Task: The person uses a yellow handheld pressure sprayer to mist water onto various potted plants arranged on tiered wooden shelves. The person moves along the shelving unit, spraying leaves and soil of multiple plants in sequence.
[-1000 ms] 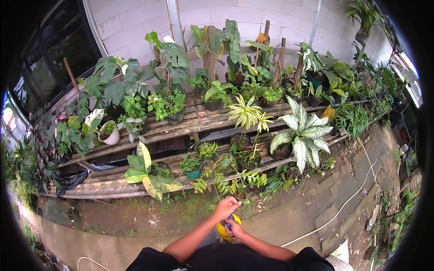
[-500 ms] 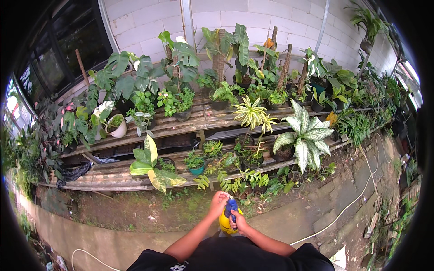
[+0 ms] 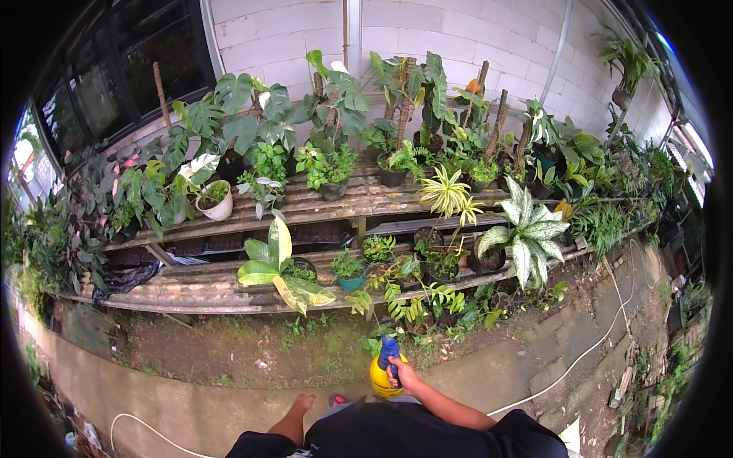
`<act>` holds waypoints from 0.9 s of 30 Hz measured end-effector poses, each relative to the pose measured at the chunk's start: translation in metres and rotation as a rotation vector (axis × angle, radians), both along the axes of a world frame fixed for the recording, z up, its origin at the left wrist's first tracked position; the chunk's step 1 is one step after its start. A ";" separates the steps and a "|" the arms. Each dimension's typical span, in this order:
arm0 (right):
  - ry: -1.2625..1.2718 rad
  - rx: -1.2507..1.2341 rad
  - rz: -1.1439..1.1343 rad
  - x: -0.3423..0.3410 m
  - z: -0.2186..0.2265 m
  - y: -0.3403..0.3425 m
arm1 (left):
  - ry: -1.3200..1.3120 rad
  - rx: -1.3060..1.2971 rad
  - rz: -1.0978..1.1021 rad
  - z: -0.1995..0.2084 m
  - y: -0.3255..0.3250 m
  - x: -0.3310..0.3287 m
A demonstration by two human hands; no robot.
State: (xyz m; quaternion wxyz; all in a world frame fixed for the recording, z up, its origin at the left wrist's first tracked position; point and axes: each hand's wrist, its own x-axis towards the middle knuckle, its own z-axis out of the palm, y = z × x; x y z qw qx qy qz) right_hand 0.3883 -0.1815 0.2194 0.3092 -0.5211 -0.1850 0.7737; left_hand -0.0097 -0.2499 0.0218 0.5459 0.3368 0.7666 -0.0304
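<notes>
My right hand is closed round the blue handle of a pressure sprayer, which has a rounded yellow tank. The sprayer is held upright in front of my body, its blue head towards the plant shelf. Lowered beside my body, my left hand is apart from the sprayer; its fingers are not clear enough to read. Beyond the sprayer, trailing green leaves hang over the lower shelf edge. A broad-leaved plant with yellow-green leaves stands to the left, and a silvery speckled plant to the right.
Tiered wooden shelves carry many potted plants before a pale block wall. A white pot leans on the upper tier. A pale hose crosses the paved path at right. A hanging plant is at upper right.
My left hand has left the sprayer's blue head and dropped down to the left. My right hand keeps its grip on the sprayer. The shelves have shifted slightly to the right in view.
</notes>
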 end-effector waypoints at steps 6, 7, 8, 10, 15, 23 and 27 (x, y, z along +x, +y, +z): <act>-0.024 -0.011 -0.070 -0.051 -0.011 -0.017 | -0.039 0.037 0.243 -0.009 -0.073 -0.052; -0.041 -0.001 -0.089 -0.059 -0.016 -0.020 | -0.059 0.034 0.242 -0.013 -0.071 -0.060; -0.016 0.018 -0.105 -0.065 -0.016 -0.021 | -0.083 0.036 0.240 -0.013 -0.068 -0.064; 0.034 0.055 -0.141 -0.075 -0.017 -0.017 | -0.099 0.050 0.180 -0.014 -0.054 -0.072; 0.106 0.123 -0.211 -0.121 -0.003 0.002 | -0.225 0.129 -0.033 -0.040 -0.003 -0.096; 0.142 0.150 -0.353 -0.213 -0.009 0.030 | -0.400 0.350 0.287 -0.016 0.069 -0.097; 0.049 0.162 -0.118 -0.270 0.001 0.082 | -0.481 0.326 0.286 -0.018 0.064 -0.153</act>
